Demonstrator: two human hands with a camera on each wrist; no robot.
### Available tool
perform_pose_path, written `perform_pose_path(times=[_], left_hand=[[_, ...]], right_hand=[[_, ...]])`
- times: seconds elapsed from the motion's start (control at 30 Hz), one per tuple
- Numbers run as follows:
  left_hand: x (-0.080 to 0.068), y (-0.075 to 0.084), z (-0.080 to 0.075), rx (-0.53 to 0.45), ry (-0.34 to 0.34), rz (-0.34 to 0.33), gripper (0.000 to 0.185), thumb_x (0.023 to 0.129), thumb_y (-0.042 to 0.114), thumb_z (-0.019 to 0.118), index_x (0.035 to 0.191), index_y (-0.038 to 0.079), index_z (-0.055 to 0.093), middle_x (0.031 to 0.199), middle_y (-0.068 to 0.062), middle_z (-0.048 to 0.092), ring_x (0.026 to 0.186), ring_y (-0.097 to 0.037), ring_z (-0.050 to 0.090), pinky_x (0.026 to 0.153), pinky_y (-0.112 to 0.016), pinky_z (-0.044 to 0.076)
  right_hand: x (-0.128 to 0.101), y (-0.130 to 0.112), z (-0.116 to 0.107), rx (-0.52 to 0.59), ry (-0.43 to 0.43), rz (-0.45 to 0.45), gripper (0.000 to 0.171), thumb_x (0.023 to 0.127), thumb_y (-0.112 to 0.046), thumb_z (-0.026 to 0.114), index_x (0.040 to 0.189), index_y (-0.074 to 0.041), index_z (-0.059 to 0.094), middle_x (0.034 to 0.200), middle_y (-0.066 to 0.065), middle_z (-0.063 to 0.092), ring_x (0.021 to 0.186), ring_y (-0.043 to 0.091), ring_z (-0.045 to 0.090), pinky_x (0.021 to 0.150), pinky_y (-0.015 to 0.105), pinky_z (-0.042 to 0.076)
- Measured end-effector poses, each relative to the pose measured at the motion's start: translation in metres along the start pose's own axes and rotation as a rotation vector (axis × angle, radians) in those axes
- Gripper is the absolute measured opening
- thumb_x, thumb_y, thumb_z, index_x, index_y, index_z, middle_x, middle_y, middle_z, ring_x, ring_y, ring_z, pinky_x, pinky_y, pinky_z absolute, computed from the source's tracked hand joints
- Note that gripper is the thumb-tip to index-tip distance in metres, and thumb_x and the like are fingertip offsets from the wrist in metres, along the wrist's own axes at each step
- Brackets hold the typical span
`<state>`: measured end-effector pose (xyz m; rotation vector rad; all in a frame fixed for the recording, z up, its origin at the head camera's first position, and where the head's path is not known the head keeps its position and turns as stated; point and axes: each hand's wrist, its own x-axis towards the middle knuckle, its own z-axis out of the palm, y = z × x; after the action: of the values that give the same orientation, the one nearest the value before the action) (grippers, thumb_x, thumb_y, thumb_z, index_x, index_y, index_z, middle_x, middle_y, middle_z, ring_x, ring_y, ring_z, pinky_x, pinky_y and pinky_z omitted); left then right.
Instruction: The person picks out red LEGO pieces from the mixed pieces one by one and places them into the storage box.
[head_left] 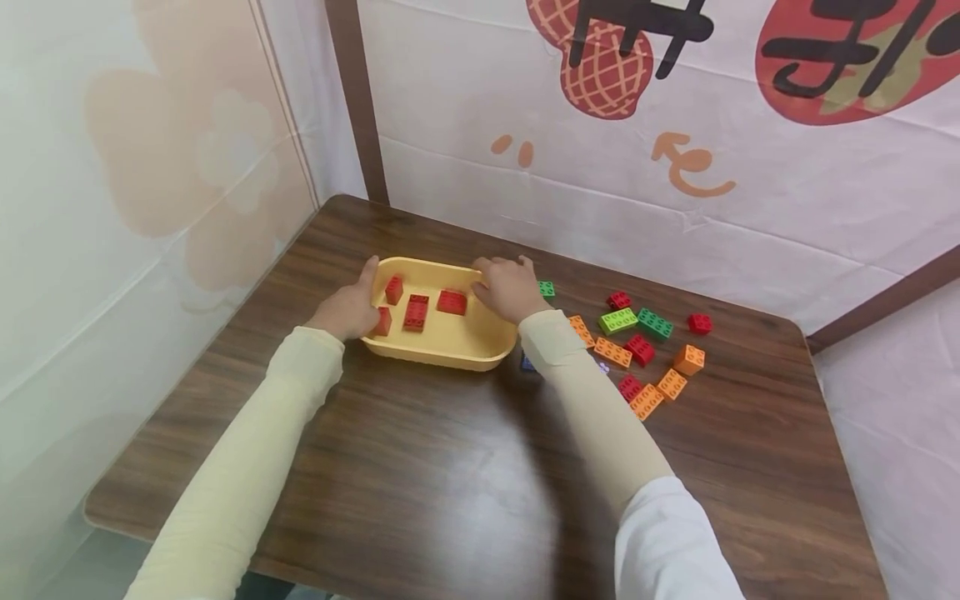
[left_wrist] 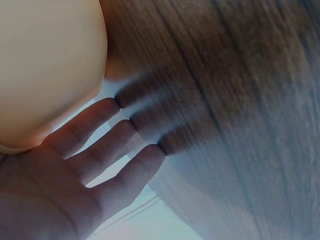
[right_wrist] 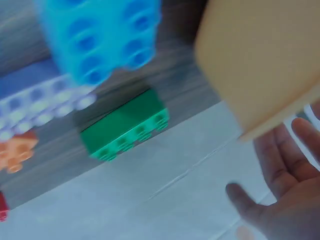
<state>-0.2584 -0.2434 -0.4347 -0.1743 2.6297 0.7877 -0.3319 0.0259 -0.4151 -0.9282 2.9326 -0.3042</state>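
Note:
A yellow tray (head_left: pixel 480 364) stands on the table with several red toy bricks (head_left: pixel 416 312) inside. At its left end my left hand (head_left: pixel 341 312) holds the rim. Three of that hand's fingers (left_wrist: pixel 137 167) stretch along the outside of the tray, tips at the tabletop; its thumb is hidden in the left wrist view. My right hand (head_left: pixel 507 287) grips the far right rim, and the right wrist view shows its fingers (right_wrist: pixel 272 155) against the tray's edge (right_wrist: pixel 280 117). One finger on this hand sticks out away from the tray.
Loose bricks lie right of the tray, among them an orange one (head_left: pixel 613 352), a lime one (head_left: pixel 617 321) and a dark green one (head_left: pixel 655 323). Close to the right wrist are a blue brick (right_wrist: pixel 102 35) and a green brick (right_wrist: pixel 125 122). Printed cloth (head_left: pixel 450 92) hangs behind the table.

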Motion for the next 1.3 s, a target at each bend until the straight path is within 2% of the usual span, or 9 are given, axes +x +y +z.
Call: perform_pose_path(times=[0.13, 0.27, 0.47, 0.63, 0.77, 0.9, 1.0, 1.13, 1.3], left_hand=[[0.000, 0.000, -0.001, 0.005, -0.004, 0.002, 0.097, 0.095, 0.014, 0.054, 0.160, 0.019, -0.017, 0.106, -0.027, 0.058, 0.088, -0.039, 0.058, 0.078, -0.050, 0.046], [0.002, -0.001, 0.001, 0.013, 0.003, 0.018, 0.095, 0.095, 0.016, 0.052, 0.160, 0.018, -0.017, 0.105, -0.027, 0.059, 0.088, -0.039, 0.058, 0.080, -0.052, 0.046], [0.002, -0.003, 0.000, 0.009, 0.006, 0.023, 0.097, 0.094, 0.016, 0.052, 0.160, 0.019, -0.019, 0.107, -0.029, 0.059, 0.087, -0.039, 0.057, 0.079, -0.053, 0.045], [0.000, -0.007, -0.004, 0.010, 0.012, 0.023, 0.097, 0.094, 0.016, 0.052, 0.159, 0.018, -0.019, 0.100, -0.027, 0.059, 0.083, -0.038, 0.057, 0.076, -0.052, 0.045], [0.002, -0.008, -0.004, 0.016, 0.011, 0.032, 0.096, 0.095, 0.017, 0.051, 0.159, 0.017, -0.020, 0.101, -0.028, 0.059, 0.084, -0.039, 0.057, 0.077, -0.052, 0.045], [0.004, -0.007, -0.003, 0.020, 0.001, 0.038, 0.095, 0.096, 0.017, 0.051, 0.159, 0.017, -0.021, 0.109, -0.031, 0.057, 0.086, -0.040, 0.056, 0.077, -0.054, 0.045], [0.005, -0.006, -0.002, 0.017, -0.003, 0.040, 0.097, 0.096, 0.018, 0.053, 0.159, 0.017, -0.021, 0.112, -0.033, 0.056, 0.087, -0.041, 0.056, 0.078, -0.055, 0.045], [0.005, -0.004, 0.000, 0.014, 0.001, 0.042, 0.100, 0.094, 0.019, 0.056, 0.159, 0.018, -0.021, 0.113, -0.033, 0.056, 0.088, -0.041, 0.056, 0.079, -0.055, 0.044], [0.007, -0.002, 0.002, 0.011, -0.012, 0.042, 0.100, 0.095, 0.019, 0.055, 0.158, 0.018, -0.023, 0.118, -0.034, 0.052, 0.090, -0.043, 0.055, 0.079, -0.056, 0.044]], right_hand=[[-0.010, 0.014, -0.005, 0.061, 0.083, -0.038, 0.029, 0.101, -0.022, 0.061, 0.126, -0.010, 0.068, 0.115, 0.007, 0.070, 0.102, 0.023, 0.065, 0.095, 0.046, 0.046], [-0.022, 0.028, -0.007, 0.116, 0.095, -0.030, 0.028, 0.100, -0.020, 0.060, 0.124, -0.009, 0.069, 0.110, 0.009, 0.068, 0.095, 0.024, 0.063, 0.087, 0.042, 0.050], [-0.048, 0.065, -0.012, 0.164, 0.070, 0.107, 0.031, 0.101, -0.022, 0.060, 0.127, -0.008, 0.067, 0.121, 0.010, 0.067, 0.107, 0.026, 0.062, 0.093, 0.045, 0.049], [-0.077, 0.104, -0.024, 0.198, 0.080, 0.236, 0.025, 0.101, -0.019, 0.060, 0.120, -0.004, 0.067, 0.112, 0.014, 0.067, 0.098, 0.029, 0.062, 0.087, 0.048, 0.050], [-0.105, 0.138, -0.032, 0.211, 0.076, 0.332, 0.023, 0.100, -0.015, 0.059, 0.118, -0.002, 0.066, 0.107, 0.016, 0.066, 0.093, 0.032, 0.060, 0.083, 0.049, 0.050], [-0.131, 0.166, -0.033, 0.188, 0.036, 0.390, 0.026, 0.097, -0.008, 0.059, 0.120, 0.002, 0.065, 0.110, 0.020, 0.066, 0.094, 0.034, 0.060, 0.085, 0.052, 0.050], [-0.146, 0.178, -0.031, 0.151, -0.018, 0.411, 0.025, 0.095, -0.006, 0.059, 0.117, 0.003, 0.066, 0.110, 0.022, 0.066, 0.095, 0.036, 0.060, 0.086, 0.054, 0.049], [-0.161, 0.184, -0.027, 0.118, -0.109, 0.449, 0.026, 0.095, -0.010, 0.062, 0.117, 0.002, 0.066, 0.110, 0.021, 0.065, 0.095, 0.036, 0.059, 0.089, 0.056, 0.048], [-0.171, 0.186, -0.026, 0.084, -0.137, 0.468, 0.028, 0.094, -0.012, 0.065, 0.119, 0.001, 0.067, 0.105, 0.019, 0.068, 0.096, 0.037, 0.058, 0.101, 0.059, 0.037]])
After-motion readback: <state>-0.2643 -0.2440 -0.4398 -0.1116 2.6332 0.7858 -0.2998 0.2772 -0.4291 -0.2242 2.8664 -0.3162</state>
